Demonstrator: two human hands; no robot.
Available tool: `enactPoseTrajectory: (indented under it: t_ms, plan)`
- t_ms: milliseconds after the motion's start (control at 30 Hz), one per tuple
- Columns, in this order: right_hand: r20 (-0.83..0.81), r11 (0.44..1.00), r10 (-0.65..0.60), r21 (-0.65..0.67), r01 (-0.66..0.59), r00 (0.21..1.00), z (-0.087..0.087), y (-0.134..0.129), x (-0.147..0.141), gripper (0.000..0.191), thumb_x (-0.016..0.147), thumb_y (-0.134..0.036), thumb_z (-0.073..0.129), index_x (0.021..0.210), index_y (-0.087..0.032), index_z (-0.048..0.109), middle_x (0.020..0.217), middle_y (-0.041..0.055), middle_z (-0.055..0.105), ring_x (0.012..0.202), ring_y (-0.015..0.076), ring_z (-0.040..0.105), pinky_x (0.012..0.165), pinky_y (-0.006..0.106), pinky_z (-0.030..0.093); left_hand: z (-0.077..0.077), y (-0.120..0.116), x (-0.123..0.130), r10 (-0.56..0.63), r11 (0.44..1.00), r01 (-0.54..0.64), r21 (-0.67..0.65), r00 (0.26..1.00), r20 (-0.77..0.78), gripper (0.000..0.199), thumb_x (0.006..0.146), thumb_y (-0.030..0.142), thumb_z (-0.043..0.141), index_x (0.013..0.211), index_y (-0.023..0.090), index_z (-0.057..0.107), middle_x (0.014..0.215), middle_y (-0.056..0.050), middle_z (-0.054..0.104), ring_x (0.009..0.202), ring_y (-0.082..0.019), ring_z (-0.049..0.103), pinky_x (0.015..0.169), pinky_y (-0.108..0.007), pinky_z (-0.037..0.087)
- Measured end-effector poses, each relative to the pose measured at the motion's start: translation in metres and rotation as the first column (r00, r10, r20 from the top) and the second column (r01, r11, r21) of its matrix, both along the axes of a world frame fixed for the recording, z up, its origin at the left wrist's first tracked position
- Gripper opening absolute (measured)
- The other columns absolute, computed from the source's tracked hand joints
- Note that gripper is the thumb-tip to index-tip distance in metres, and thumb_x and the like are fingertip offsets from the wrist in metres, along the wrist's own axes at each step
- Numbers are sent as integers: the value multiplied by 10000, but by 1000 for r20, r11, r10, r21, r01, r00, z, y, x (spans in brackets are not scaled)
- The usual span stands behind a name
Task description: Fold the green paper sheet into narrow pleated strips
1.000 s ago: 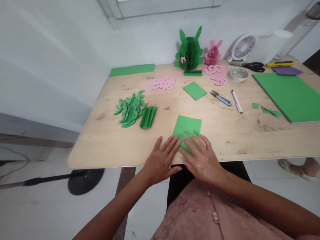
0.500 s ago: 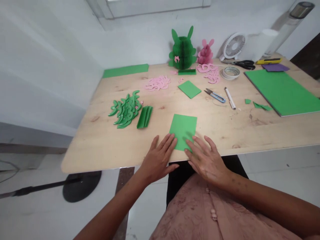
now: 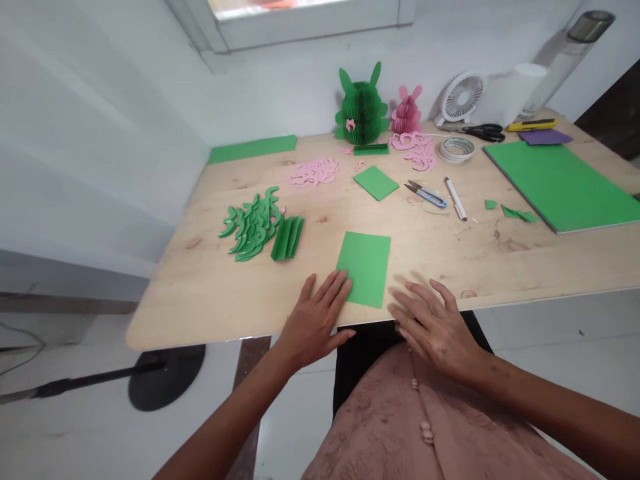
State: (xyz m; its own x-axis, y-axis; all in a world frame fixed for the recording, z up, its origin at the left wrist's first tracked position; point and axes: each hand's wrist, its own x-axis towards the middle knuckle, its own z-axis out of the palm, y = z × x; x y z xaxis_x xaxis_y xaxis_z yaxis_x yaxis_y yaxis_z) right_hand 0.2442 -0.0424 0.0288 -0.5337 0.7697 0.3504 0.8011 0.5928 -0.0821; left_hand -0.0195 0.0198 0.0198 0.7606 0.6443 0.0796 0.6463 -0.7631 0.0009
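A light green rectangle of paper [image 3: 366, 267] lies flat near the front edge of the wooden table. The fingertips of my left hand [image 3: 315, 317] rest on its lower left side, with the fingers stretched out. My right hand [image 3: 433, 327] is just right of the paper, apart from it, fingers spread and holding nothing. To the left lie a pleated green paper strip [image 3: 288, 238] and a heap of curved green paper cutouts [image 3: 253, 225]. Farther back is another green paper piece [image 3: 376, 183], lying at an angle.
Thread snips [image 3: 426, 194] and a white pen [image 3: 455, 199] lie right of centre. Pink cutouts [image 3: 315, 171], a tape roll [image 3: 455, 150], black scissors [image 3: 483, 132], a fan [image 3: 461, 97] and a green paper figure [image 3: 362, 113] stand or lie behind. A large green sheet [image 3: 565, 187] is at right.
My right hand has moved right, off the green paper. My left hand stays on its left side. The view has tilted up slightly, showing more window.
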Motion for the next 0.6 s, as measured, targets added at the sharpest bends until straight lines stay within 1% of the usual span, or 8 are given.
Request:
enactPoseTrajectory:
  t_ms: [100,167,300,400,467,500,533,600]
  plan:
    - [-29,999,-42,-16,42,999,1,1,0,389,914,-258,494,1294,-183,526,1307,97,580,1287,278,421,1085,563,221,0,-3,-1,-14,1000,14,0,999,49,664,882,543,448,1393,122,405,1480,-158,361,1396,-297,261,1136,-516,150]
    - [-33,999,-36,-2,36,999,0,3,-3,411,913,-271,494,1311,-168,510,1322,109,566,1288,286,416,1082,562,232,-2,-9,-1,-21,1000,18,25,993,117,567,886,481,490,1348,154,471,1435,-150,436,1361,-292,336,1125,-514,201]
    - [-47,999,54,13,-53,997,-10,7,-12,383,894,-295,540,1254,-165,560,1299,116,581,1271,301,432,1069,560,259,-10,-24,-1,-29,995,-4,104,950,311,325,880,266,563,1192,178,591,1253,-118,614,1222,-246,508,1069,-464,353]
    - [-121,992,120,65,-113,985,-17,8,-16,282,887,-239,558,1154,-169,616,1206,90,644,1220,277,488,1073,547,251,-13,-33,0,-74,987,5,160,901,427,263,854,111,570,1104,177,620,1124,-103,680,1126,-220,576,1012,-446,428]
    - [-189,981,171,121,-149,967,-14,9,-17,222,888,-170,547,1091,-172,637,1115,62,688,1174,242,530,1079,525,247,-7,-35,2,-103,984,17,180,868,485,281,840,47,557,1080,178,621,1058,-90,703,1080,-209,601,983,-441,456]
    - [-231,976,194,142,-164,954,-8,10,-18,211,890,-143,534,1070,-173,640,1066,51,704,1145,224,551,1080,511,250,0,-34,3,-110,984,20,179,852,511,290,838,36,553,1079,181,619,1035,-83,710,1060,-204,612,968,-433,469]
    - [-276,971,216,158,-177,937,0,11,-18,205,895,-132,523,1057,-176,640,1014,41,718,1112,209,572,1077,498,258,8,-33,3,-110,985,18,173,834,541,293,839,38,552,1081,188,618,1015,-74,715,1033,-197,623,951,-419,482]
    - [-386,971,229,151,-184,893,22,16,-18,214,902,-121,493,1056,-178,631,931,33,730,1030,185,613,1063,477,281,30,-27,5,-85,993,18,115,794,602,282,849,68,552,1090,199,618,985,-60,722,967,-179,647,904,-372,510]
